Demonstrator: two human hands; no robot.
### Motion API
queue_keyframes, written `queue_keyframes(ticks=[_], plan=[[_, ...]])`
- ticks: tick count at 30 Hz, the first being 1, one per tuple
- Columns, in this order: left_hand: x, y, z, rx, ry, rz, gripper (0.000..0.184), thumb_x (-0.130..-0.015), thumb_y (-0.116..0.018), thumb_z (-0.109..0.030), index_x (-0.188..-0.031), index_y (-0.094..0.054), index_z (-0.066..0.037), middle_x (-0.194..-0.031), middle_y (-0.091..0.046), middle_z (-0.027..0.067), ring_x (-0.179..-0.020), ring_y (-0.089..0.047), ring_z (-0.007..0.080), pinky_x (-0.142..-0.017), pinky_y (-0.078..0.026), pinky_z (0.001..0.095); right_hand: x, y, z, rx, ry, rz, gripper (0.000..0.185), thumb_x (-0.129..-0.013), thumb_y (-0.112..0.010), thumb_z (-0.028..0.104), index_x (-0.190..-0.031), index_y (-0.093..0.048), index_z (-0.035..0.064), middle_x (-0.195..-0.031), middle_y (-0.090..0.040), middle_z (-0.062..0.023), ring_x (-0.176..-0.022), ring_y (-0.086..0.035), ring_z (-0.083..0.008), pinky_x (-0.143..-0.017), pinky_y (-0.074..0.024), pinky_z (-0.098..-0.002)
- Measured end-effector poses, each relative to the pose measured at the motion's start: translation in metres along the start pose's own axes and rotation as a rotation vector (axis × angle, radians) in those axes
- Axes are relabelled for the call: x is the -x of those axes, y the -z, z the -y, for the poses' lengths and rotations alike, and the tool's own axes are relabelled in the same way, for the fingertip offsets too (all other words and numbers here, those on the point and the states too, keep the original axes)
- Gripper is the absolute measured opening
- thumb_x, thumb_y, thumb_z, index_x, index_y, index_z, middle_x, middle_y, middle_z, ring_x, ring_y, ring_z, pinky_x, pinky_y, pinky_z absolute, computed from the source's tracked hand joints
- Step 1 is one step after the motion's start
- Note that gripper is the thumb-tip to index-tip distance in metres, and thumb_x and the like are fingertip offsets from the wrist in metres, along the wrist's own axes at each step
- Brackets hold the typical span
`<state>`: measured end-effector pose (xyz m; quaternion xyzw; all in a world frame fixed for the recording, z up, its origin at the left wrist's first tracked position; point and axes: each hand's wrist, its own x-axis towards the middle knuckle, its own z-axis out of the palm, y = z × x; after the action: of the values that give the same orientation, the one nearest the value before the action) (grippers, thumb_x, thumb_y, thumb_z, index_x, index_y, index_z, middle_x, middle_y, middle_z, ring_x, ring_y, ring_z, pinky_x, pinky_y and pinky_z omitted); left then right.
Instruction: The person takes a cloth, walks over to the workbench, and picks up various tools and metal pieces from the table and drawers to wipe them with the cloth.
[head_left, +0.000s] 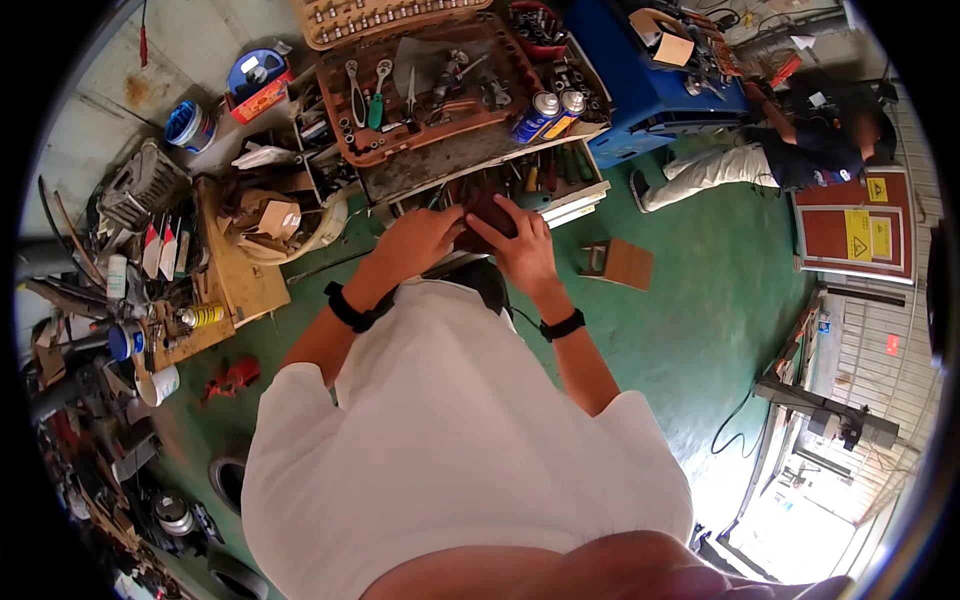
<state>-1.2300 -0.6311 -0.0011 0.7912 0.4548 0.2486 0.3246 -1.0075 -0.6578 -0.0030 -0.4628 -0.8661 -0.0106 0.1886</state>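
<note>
My right hand (522,248) is closed around a dark reddish-brown object (490,218), with the thumb on its near side and the fingers along its edge. I cannot make out what kind of thing it is. Against its left side, my left hand (425,240) has its fingers curled together in a pinch; what lies between them is hidden. Both hands are just in front of an open drawer (560,205) of hand tools with coloured handles. Above the drawer, a brown tool case (360,155) holds ratchets (380,82), sockets and other tools.
Two spray cans (540,112) stand at the case's right corner. A blue cabinet (625,110) is beyond them, and a co-worker (770,160) is at the far right. A small wooden stool (628,264) sits on the green floor. Left are a cardboard-filled bucket (325,230) and a wooden board (240,270).
</note>
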Motion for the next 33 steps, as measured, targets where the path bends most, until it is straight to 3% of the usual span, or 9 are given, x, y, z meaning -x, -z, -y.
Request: queue_keyframes(ticks=[5, 8, 12, 14, 15, 19, 26, 28, 33], plan=[[0.006, -0.005, 0.004, 0.032, -0.023, 0.037, 0.018, -0.096, -0.058, -0.021, -0.103, -0.056, -0.004, -0.07, -0.06, 0.0222, -0.067, -0.06, 0.0427, -0.058, -0.044, 0.0519, 0.003, 0.008, -0.004, 0.035, -0.001, -0.037, 0.075, -0.067, -0.072, 0.004, -0.133, -0.06, 0.0377, -0.138, -0.049, -0.0063, -0.11, -0.052, -0.031, -0.093, -0.0477, -0.045], [0.005, 0.007, 0.003, 0.024, -0.042, 0.058, 0.017, -0.096, -0.059, -0.021, -0.104, -0.057, -0.005, -0.07, -0.06, 0.0217, -0.065, -0.058, 0.043, -0.058, -0.044, 0.0518, 0.002, 0.017, -0.018, -0.007, -0.142, -0.087, 0.072, -0.068, -0.07, 0.0, -0.131, -0.062, 0.0347, -0.135, -0.05, -0.0084, -0.11, -0.051, -0.0333, -0.093, -0.0482, -0.0452], [0.012, 0.016, 0.022, -0.007, -0.067, 0.077, 0.017, -0.096, -0.059, -0.021, -0.105, -0.06, -0.007, -0.071, -0.061, 0.0195, -0.065, -0.059, 0.041, -0.058, -0.044, 0.0507, 0.013, 0.021, -0.039, -0.075, -0.219, -0.101, 0.064, -0.071, -0.065, -0.007, -0.126, -0.065, 0.0246, -0.129, -0.052, -0.0151, -0.108, -0.05, -0.0383, -0.094, -0.0475, -0.0467], [0.014, 0.019, 0.027, -0.073, -0.086, 0.089, 0.016, -0.095, -0.06, -0.02, -0.106, -0.063, -0.009, -0.074, -0.063, 0.0169, -0.067, -0.061, 0.0385, -0.058, -0.045, 0.0493, 0.02, 0.022, -0.045, -0.157, -0.307, -0.227, 0.059, -0.074, -0.065, -0.007, -0.126, -0.065, 0.0191, -0.127, -0.052, -0.016, -0.109, -0.049, -0.0389, -0.094, -0.0473, -0.0475], [0.014, 0.015, 0.031, -0.074, -0.085, 0.088, 0.016, -0.095, -0.06, -0.02, -0.106, -0.063, -0.009, -0.074, -0.063, 0.0169, -0.067, -0.061, 0.0385, -0.058, -0.045, 0.0493, 0.018, 0.026, -0.041, -0.194, -0.325, -0.273, 0.055, -0.074, -0.069, -0.005, -0.126, -0.063, 0.0138, -0.127, -0.052, -0.0158, -0.112, -0.051, -0.0392, -0.095, -0.0474, -0.047], [0.011, -0.003, 0.022, -0.172, -0.043, 0.015, 0.018, -0.093, -0.062, -0.025, -0.103, -0.065, -0.01, -0.076, -0.065, 0.015, -0.071, -0.063, 0.0363, -0.06, -0.048, 0.0472, -0.002, 0.026, -0.003, -0.424, -0.305, -0.425, 0.057, -0.069, -0.075, 0.0, -0.123, -0.06, 0.0105, -0.129, -0.052, -0.0158, -0.117, -0.053, -0.0373, -0.097, -0.0474, -0.045], [0.014, -0.014, 0.013, -0.269, -0.018, 0.052, 0.018, -0.088, -0.066, -0.03, -0.09, -0.068, -0.012, -0.074, -0.065, 0.0117, -0.071, -0.064, 0.0342, -0.06, -0.05, 0.0456, -0.017, -0.013, 0.01, -0.405, -0.238, -0.24, 0.035, -0.077, -0.079, 0.01, -0.11, -0.068, 0.005, -0.114, -0.064, -0.0147, -0.106, -0.06, -0.0359, -0.088, -0.052, -0.0413], [0.023, -0.005, 0.018, -0.297, 0.014, 0.04, 0.019, -0.087, -0.066, -0.031, -0.09, -0.068, -0.013, -0.074, -0.065, 0.011, -0.07, -0.064, 0.0339, -0.06, -0.05, 0.0452, -0.001, -0.023, -0.006, -0.581, -0.464, -0.184, 0.029, -0.083, -0.077, 0.017, -0.106, -0.07, 0.0025, -0.103, -0.069, -0.017, -0.095, -0.067, -0.0345, -0.081, -0.0549, -0.0384], [0.035, 0.0, 0.028, -0.258, 0.012, -0.005, 0.02, -0.087, -0.066, -0.033, -0.088, -0.068, -0.013, -0.072, -0.065, 0.0086, -0.069, -0.063, 0.033, -0.059, -0.05, 0.0443, 0.017, -0.033, -0.025, -0.506, -0.509, -0.173, 0.028, -0.085, -0.076, 0.021, -0.104, -0.071, 0.0012, -0.099, -0.071, -0.0183, -0.089, -0.07, -0.0337, -0.077, -0.0566, -0.038]])
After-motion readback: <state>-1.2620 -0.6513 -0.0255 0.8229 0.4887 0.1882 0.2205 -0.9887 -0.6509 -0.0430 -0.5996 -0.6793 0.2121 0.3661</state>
